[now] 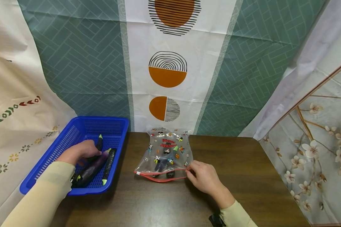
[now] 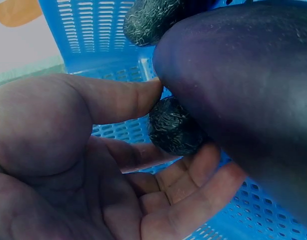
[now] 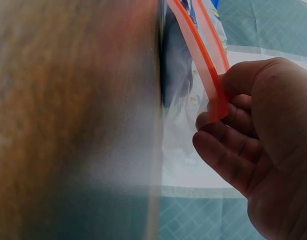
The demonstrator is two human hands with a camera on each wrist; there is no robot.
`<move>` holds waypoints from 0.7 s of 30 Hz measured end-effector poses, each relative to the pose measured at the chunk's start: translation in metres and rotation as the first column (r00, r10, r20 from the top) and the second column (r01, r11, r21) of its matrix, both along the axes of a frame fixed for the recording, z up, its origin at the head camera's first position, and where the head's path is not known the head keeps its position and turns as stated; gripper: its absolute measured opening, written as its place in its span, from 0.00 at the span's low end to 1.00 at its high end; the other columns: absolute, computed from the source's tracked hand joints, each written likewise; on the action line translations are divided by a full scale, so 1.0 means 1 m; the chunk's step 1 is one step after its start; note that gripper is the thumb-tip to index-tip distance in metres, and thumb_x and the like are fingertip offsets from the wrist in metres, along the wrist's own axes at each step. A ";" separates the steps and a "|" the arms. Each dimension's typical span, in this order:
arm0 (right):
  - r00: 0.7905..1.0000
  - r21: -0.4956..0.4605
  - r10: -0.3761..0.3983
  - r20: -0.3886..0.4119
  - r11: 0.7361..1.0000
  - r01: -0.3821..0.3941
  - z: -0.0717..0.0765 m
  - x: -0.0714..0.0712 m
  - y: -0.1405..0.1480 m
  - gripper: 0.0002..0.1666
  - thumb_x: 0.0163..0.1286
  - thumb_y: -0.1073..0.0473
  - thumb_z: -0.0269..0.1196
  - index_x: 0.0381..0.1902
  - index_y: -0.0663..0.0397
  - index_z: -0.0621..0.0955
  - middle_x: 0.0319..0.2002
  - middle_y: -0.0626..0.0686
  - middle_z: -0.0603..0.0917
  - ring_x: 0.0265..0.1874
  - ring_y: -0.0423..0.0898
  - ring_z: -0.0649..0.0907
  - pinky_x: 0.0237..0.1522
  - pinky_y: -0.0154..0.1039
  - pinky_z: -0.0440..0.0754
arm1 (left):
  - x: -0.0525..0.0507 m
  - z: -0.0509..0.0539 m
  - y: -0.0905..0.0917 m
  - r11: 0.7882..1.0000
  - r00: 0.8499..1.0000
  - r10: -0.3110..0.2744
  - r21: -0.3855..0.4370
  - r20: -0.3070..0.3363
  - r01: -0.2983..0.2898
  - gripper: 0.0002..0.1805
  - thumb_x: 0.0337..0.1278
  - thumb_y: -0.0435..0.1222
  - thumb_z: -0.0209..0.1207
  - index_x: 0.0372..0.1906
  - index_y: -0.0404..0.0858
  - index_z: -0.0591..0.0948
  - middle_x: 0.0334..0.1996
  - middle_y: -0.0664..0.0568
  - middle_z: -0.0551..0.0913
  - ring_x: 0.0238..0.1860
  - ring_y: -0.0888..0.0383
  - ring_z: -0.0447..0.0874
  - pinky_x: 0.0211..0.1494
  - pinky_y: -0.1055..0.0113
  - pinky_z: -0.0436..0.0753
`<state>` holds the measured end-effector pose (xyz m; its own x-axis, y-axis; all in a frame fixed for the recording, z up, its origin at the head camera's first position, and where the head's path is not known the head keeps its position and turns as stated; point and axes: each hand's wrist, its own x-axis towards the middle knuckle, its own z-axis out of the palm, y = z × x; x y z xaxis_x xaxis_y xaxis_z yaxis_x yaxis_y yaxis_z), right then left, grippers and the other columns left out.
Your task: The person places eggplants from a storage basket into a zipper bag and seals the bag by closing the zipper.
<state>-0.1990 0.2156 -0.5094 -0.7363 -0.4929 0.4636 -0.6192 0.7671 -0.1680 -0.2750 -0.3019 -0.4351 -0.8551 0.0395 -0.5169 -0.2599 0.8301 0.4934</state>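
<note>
In the blue basket (image 1: 31,181), my left hand (image 1: 83,151) reaches among dark vegetables. Its thumb and fingers hold the end of a dark, wrinkled cucumber (image 2: 173,127). Right beside the fingers lies a glossy purple eggplant (image 1: 89,171). Another dark cucumber (image 1: 109,164) lies along the basket's right side. My right hand (image 1: 203,176) pinches the right corner of a clear zip bag (image 1: 147,154) printed with cartoon figures. The bag lies flat with its red zip edge (image 3: 206,60) parted toward me. Dark vegetables show inside it, partly hidden by the print.
A brown wooden table (image 1: 230,157) carries the basket at left and the bag at centre. Behind it hangs a green and white patterned cloth (image 1: 82,63). A floral cloth (image 1: 315,164) borders the right, and a cream cloth (image 1: 14,94) the left.
</note>
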 end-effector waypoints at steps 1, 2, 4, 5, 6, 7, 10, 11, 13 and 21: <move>1.000 -0.001 0.000 -0.001 1.000 0.000 0.000 0.000 0.000 0.13 0.68 0.57 0.80 0.33 0.43 0.83 0.28 0.39 0.80 0.23 0.35 0.73 0.23 0.32 0.70 | 0.000 0.000 0.000 1.000 1.000 0.002 0.001 0.001 -0.002 0.28 0.79 0.35 0.60 0.64 0.12 0.67 0.51 0.24 0.78 0.47 0.31 0.87 0.46 0.38 0.92; 1.000 -0.002 0.000 -0.002 1.000 0.000 0.000 0.000 0.000 0.13 0.68 0.57 0.80 0.33 0.43 0.83 0.28 0.39 0.80 0.23 0.35 0.73 0.23 0.32 0.70 | -0.001 0.000 0.000 1.000 1.000 0.003 0.004 0.001 -0.003 0.28 0.79 0.34 0.59 0.64 0.12 0.67 0.52 0.23 0.78 0.47 0.30 0.87 0.46 0.38 0.92; 1.000 0.000 0.001 -0.004 1.000 -0.001 0.001 0.000 0.000 0.13 0.68 0.57 0.80 0.33 0.43 0.83 0.28 0.39 0.80 0.23 0.35 0.73 0.23 0.32 0.70 | -0.001 0.000 -0.001 1.000 1.000 0.006 0.009 0.004 -0.006 0.28 0.78 0.33 0.59 0.65 0.12 0.67 0.54 0.22 0.77 0.48 0.30 0.87 0.46 0.38 0.92; 1.000 0.000 0.001 -0.003 1.000 -0.001 0.001 0.000 0.000 0.13 0.68 0.57 0.80 0.33 0.42 0.83 0.28 0.39 0.80 0.23 0.34 0.73 0.23 0.32 0.70 | -0.002 0.000 -0.001 1.000 1.000 0.005 0.010 0.003 -0.005 0.28 0.78 0.33 0.59 0.65 0.12 0.67 0.54 0.22 0.77 0.47 0.30 0.87 0.45 0.38 0.92; 1.000 0.000 0.001 -0.002 1.000 -0.001 0.001 0.000 0.000 0.13 0.68 0.57 0.80 0.33 0.42 0.83 0.28 0.39 0.80 0.23 0.34 0.73 0.23 0.32 0.70 | -0.002 0.000 -0.001 1.000 1.000 0.006 0.012 0.003 -0.006 0.28 0.78 0.33 0.60 0.64 0.12 0.68 0.54 0.22 0.78 0.47 0.30 0.87 0.45 0.38 0.92; 1.000 0.000 0.001 -0.001 1.000 -0.001 0.001 0.000 0.000 0.13 0.68 0.57 0.80 0.33 0.42 0.83 0.28 0.39 0.80 0.23 0.34 0.73 0.23 0.32 0.69 | -0.002 0.000 -0.001 1.000 1.000 0.006 0.015 0.003 -0.006 0.27 0.78 0.33 0.60 0.64 0.12 0.68 0.53 0.22 0.78 0.47 0.30 0.87 0.45 0.38 0.92; 1.000 0.001 0.002 0.002 1.000 -0.002 0.001 0.000 0.000 0.13 0.68 0.57 0.80 0.33 0.42 0.83 0.28 0.39 0.80 0.23 0.34 0.73 0.23 0.32 0.69 | -0.001 0.000 -0.002 1.000 1.000 0.013 0.022 -0.003 -0.013 0.26 0.77 0.33 0.60 0.62 0.13 0.69 0.51 0.24 0.80 0.46 0.32 0.88 0.44 0.39 0.92; 1.000 0.001 0.002 0.002 1.000 -0.002 0.001 0.000 0.000 0.13 0.68 0.57 0.80 0.33 0.42 0.83 0.28 0.39 0.80 0.23 0.34 0.73 0.23 0.32 0.69 | -0.001 0.000 -0.002 1.000 1.000 0.014 0.026 -0.009 -0.014 0.25 0.77 0.33 0.59 0.62 0.14 0.70 0.50 0.25 0.80 0.45 0.32 0.88 0.44 0.39 0.92; 1.000 0.001 0.003 -0.002 1.000 -0.003 0.000 0.000 0.000 0.13 0.68 0.57 0.80 0.33 0.42 0.83 0.28 0.39 0.80 0.23 0.34 0.73 0.23 0.32 0.70 | -0.001 -0.001 -0.002 0.999 1.000 0.010 0.034 -0.022 -0.009 0.24 0.77 0.34 0.59 0.60 0.14 0.70 0.48 0.26 0.81 0.44 0.32 0.89 0.43 0.39 0.93; 1.000 0.001 0.003 -0.024 1.000 -0.003 -0.002 -0.001 0.001 0.14 0.67 0.57 0.80 0.32 0.43 0.83 0.27 0.39 0.80 0.22 0.35 0.74 0.22 0.32 0.70 | -0.002 0.000 -0.005 0.998 0.998 0.002 0.056 -0.062 0.001 0.28 0.79 0.35 0.58 0.63 0.12 0.68 0.49 0.25 0.81 0.44 0.34 0.91 0.44 0.41 0.93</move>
